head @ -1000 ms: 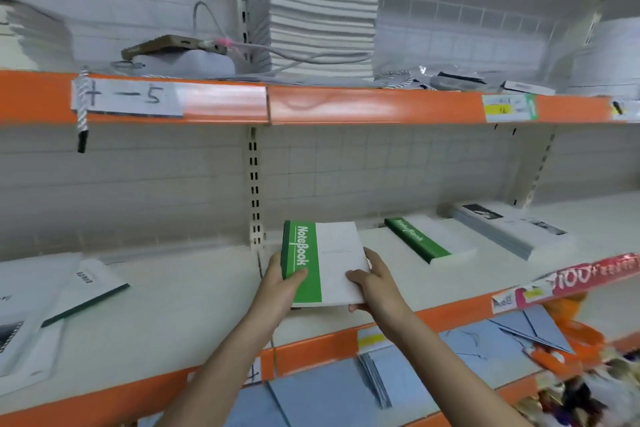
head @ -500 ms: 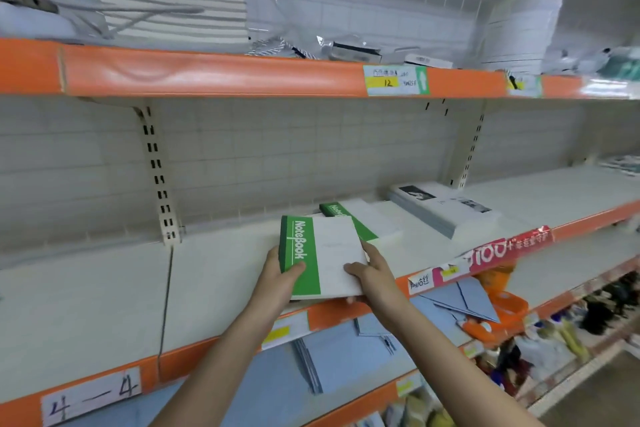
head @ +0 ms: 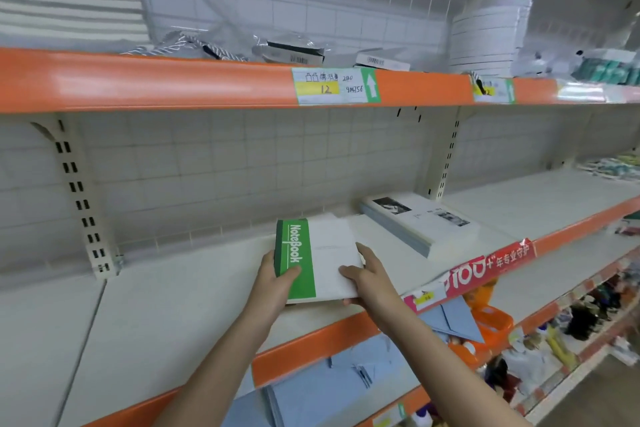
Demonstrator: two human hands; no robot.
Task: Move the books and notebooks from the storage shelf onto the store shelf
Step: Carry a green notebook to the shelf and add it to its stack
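Both hands hold a stack of green-and-white notebooks low over the middle shelf, at its front half. Left hand grips the green spine side, thumb curled over the top cover by the "NoteBook" lettering. Right hand clasps the white near-right corner, thumb on top, fingers tucked below (undersides hidden). Cannot tell whether the stack touches the shelf or floats just above it.

Surroundings: a flat pile of grey-edged booklets with black-and-white photos on the cover lies on the same shelf, near the notebooks' right and further back, apart from them. Slotted upright at left. Orange rail of the upper shelf carries a price label marked "12". Above it: wrapped packets and a tall stack of white pads. A red banner hangs on the middle shelf's front edge; blue envelopes lie on the shelf beneath.
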